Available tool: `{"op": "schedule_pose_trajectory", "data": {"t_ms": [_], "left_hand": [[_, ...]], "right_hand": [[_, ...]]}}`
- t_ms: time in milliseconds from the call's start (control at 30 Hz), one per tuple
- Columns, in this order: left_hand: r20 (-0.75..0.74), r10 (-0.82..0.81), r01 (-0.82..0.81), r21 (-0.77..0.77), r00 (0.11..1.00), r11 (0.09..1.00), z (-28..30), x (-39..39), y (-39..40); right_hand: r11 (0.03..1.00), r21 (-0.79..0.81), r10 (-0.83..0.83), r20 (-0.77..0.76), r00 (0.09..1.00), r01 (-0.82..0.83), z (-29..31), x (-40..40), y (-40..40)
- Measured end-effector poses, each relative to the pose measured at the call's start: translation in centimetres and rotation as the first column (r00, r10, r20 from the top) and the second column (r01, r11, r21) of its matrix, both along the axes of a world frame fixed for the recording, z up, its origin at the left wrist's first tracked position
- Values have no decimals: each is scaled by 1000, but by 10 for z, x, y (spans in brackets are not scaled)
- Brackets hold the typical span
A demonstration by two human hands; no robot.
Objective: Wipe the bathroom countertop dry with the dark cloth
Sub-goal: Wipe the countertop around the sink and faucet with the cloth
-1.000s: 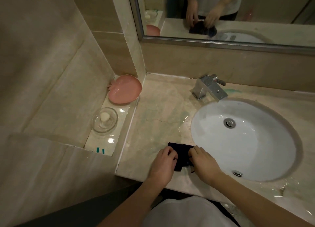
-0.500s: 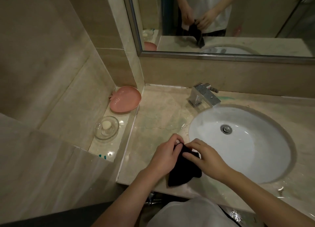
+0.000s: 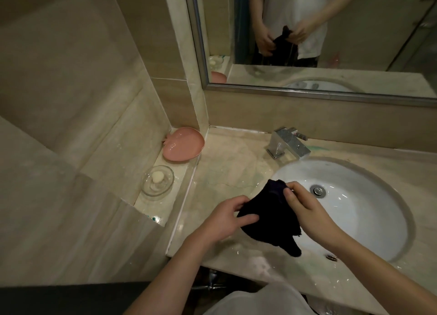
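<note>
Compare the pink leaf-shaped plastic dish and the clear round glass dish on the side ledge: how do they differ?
The pink leaf-shaped plastic dish is opaque and pointed in outline; the clear round glass dish is see-through and circular. The pink dish looks larger and sits farther back, in the corner near the mirror frame; the glass dish sits nearer the person. The pink dish appears to hold nothing, while the glass dish holds a small pale lump. Both rest flat on the same side ledge, left of the countertop.

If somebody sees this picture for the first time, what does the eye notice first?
First, the dark cloth held up between the left hand and right hand, over the sink's left rim. Then the pink dish on the side ledge.
</note>
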State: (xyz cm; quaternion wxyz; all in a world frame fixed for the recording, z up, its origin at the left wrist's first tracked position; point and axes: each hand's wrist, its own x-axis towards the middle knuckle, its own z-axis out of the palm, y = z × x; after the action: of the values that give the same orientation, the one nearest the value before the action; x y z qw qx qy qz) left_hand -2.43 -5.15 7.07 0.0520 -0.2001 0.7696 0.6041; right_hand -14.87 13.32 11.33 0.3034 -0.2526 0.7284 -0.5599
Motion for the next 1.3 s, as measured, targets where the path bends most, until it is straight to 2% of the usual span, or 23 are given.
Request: {"op": "schedule_pose_trajectory", "data": {"t_ms": [100, 200, 300, 400, 467, 600, 633, 667, 733, 800, 867, 933, 1033, 1100, 1167, 1300], "left_hand": [[22, 2, -3, 30, 1000, 1000, 0, 10, -6], [23, -10, 10, -1, 1000, 1000, 0, 20, -8], [29, -64, 64, -22, 998, 998, 1, 28, -12], [98, -77, 83, -62, 992, 995, -1, 37, -26], [152, -67, 88, -134, 986, 987, -6, 42, -39], [279, -51, 159, -382, 959, 910, -27, 34, -62], [266, -10, 134, -456, 964, 880, -37, 31, -65], [230, 43, 91, -544, 972, 834, -49, 28, -66], [142, 164, -19, -697, 976, 717, -74, 29, -60], [58, 294, -155, -744, 954, 650, -99, 37, -42], [19, 362, -230, -741, 932, 631, -119, 45, -16], [118, 373, -168, -741, 920, 650, -134, 44, 9], [293, 422, -93, -720, 858, 688, -150, 27, 25], [298, 459, -102, -739, 837, 666, -157, 17, 20], [261, 466, -85, -795, 845, 601, -165, 12, 5], [232, 378, -9, -843, 896, 537, -176, 5, -44]], "right_hand": [[999, -1, -48, 130, 990, 48, -6, 3, 4], [996, 51, 53, 226, 973, -66, -14, 14, 4], [977, 161, 106, 205, 973, -141, -28, 24, 1], [989, 125, 46, 282, 958, -84, -42, 32, -3], [990, 126, 9, 351, 936, -57, -53, 38, -6], [951, 259, 52, 397, 916, -166, -89, 39, -29], [935, 311, 51, 358, 932, -171, -100, 38, -36], [908, 391, 53, 248, 967, -150, -111, 37, -44], [844, 536, 79, -97, 992, -15, -130, 39, -54], [846, 521, 111, -372, 922, 109, -142, 52, -57], [872, 479, 167, -483, 859, 100, -150, 71, -55], [891, 446, 170, -496, 852, 82, -156, 88, -49], [906, 415, 120, -438, 891, 82, -168, 99, -39], [917, 387, 80, -409, 909, 94, -174, 98, -33], [923, 365, 34, -389, 920, 120, -176, 89, -30], [933, 331, -1, -388, 921, 141, -174, 65, -19]]}}
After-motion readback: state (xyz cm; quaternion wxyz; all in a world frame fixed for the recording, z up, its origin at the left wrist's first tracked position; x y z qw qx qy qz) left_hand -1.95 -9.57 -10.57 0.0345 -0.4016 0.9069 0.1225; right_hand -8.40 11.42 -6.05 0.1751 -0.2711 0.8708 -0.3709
